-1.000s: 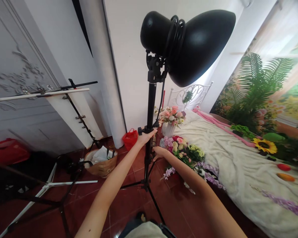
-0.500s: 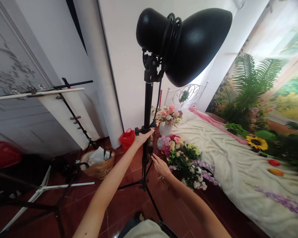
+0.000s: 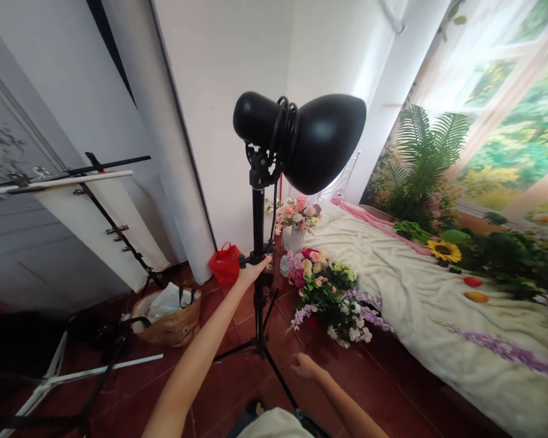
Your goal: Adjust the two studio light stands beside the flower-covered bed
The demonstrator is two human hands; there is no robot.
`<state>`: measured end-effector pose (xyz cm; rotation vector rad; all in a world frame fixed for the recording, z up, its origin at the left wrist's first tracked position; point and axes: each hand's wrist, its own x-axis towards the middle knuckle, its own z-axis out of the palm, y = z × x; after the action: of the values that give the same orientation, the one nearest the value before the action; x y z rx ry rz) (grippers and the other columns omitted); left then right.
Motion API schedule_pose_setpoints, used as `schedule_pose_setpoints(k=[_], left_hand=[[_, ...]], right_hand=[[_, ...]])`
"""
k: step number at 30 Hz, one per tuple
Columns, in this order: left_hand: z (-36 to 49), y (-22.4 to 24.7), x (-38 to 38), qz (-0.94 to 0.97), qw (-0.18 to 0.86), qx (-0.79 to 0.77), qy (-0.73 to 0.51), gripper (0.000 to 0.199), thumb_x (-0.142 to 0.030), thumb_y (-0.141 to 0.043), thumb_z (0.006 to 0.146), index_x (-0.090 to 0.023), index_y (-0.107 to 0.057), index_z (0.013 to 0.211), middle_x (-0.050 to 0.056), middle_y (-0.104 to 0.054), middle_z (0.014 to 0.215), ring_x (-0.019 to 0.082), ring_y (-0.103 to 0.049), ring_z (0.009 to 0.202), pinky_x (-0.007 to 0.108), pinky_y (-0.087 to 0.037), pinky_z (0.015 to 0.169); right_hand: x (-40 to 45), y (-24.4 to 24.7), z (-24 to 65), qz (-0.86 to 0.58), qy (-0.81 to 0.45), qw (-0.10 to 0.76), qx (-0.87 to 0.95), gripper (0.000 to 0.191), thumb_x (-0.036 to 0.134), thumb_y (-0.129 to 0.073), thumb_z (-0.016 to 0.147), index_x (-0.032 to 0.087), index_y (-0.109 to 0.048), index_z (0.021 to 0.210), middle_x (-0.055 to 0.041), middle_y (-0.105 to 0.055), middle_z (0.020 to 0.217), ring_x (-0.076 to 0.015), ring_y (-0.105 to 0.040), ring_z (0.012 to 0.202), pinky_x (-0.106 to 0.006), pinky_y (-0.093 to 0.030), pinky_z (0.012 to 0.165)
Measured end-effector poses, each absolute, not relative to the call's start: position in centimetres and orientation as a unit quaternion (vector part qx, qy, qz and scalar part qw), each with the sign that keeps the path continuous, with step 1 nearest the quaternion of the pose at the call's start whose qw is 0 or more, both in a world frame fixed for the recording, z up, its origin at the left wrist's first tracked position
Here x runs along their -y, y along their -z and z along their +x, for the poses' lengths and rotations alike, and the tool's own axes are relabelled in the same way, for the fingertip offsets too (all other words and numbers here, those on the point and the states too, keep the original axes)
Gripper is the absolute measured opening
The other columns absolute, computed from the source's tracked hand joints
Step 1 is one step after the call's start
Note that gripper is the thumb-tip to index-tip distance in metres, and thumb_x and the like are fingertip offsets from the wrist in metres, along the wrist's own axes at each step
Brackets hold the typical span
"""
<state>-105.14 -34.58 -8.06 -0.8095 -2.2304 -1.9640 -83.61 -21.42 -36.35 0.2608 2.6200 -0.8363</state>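
A black studio lamp [image 3: 322, 143] with a flared reflector faces right on top of a black light stand [image 3: 259, 225]. Its cable [image 3: 288, 128] is coiled round the lamp's neck. My left hand [image 3: 254, 272] is wrapped round the stand's pole just below a collar with a knob [image 3: 243, 261]; the fingers are partly hidden behind the pole. My right hand [image 3: 305, 366] is off the stand, low over the floor to the right of it. Its fingers are curled in, with nothing seen in them. The stand's legs [image 3: 281, 380] spread on the floor near my feet.
To the right is a bed [image 3: 406, 292] with a cream cover, a sunflower [image 3: 444, 250] and purple flower sprays. Bunches of artificial flowers [image 3: 322, 274] stand beside it. Leftward are a woven basket [image 3: 173, 319], a red bag [image 3: 225, 263] and a backdrop frame [image 3: 114, 228].
The lamp now sits lower in view and looks smaller. My right hand has left the stand's lower pole, dropped toward me and curled its fingers. My left hand stays on the pole.
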Motion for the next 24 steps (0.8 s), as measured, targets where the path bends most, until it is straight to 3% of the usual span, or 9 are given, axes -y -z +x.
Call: schedule_pose_setpoints(k=[3, 10, 18, 24], left_hand=[[-104.9, 11.0, 34.5, -0.233, 0.03, 0.729, 0.643, 0.028, -0.041, -0.063, 0.067, -0.017, -0.058, 0.054, 0.0, -0.057, 0.051, 0.012, -0.054, 0.049, 0.024, -0.042, 0.051], [-104.7, 18.1, 34.7, -0.192, 0.023, 0.744, 0.639, 0.028, -0.041, -0.064, 0.065, -0.018, -0.056, 0.05, 0.001, -0.057, 0.051, 0.013, -0.054, 0.05, 0.025, -0.043, 0.05], [-104.8, 18.8, 34.7, -0.198, 0.001, 0.742, 0.641, 0.025, -0.041, -0.065, 0.064, -0.017, -0.06, 0.058, 0.002, -0.062, 0.059, 0.013, -0.056, 0.054, 0.026, -0.047, 0.055], [-104.6, 19.5, 34.6, -0.186, -0.012, 0.732, 0.656, 0.026, -0.042, -0.064, 0.064, -0.018, -0.056, 0.058, 0.001, -0.06, 0.059, 0.013, -0.054, 0.053, 0.026, -0.046, 0.054]], right_hand=[[21.1, 36.7, -82.6, 0.098, 0.359, 0.164, -0.914, 0.022, 0.022, -0.051, 0.067, 0.032, -0.067, 0.078, -0.0032, -0.071, 0.088, -0.0205, -0.066, 0.085, -0.029, -0.049, 0.074], [20.1, 36.8, -82.4, 0.132, 0.445, 0.089, -0.881, 0.022, 0.022, -0.046, 0.072, 0.024, -0.066, 0.081, -0.0039, -0.07, 0.086, -0.0216, -0.066, 0.083, -0.032, -0.05, 0.075], [20.0, 33.6, -86.0, 0.094, 0.435, 0.059, -0.894, 0.023, 0.031, -0.045, 0.083, 0.02, -0.065, 0.084, -0.0044, -0.069, 0.086, -0.0192, -0.064, 0.081, -0.029, -0.047, 0.075], [21.1, 29.2, -93.3, 0.095, 0.515, -0.106, -0.846, 0.035, 0.041, -0.036, 0.089, 0.019, -0.05, 0.113, -0.0075, -0.06, 0.112, -0.0167, -0.057, 0.101, -0.032, -0.044, 0.088]])
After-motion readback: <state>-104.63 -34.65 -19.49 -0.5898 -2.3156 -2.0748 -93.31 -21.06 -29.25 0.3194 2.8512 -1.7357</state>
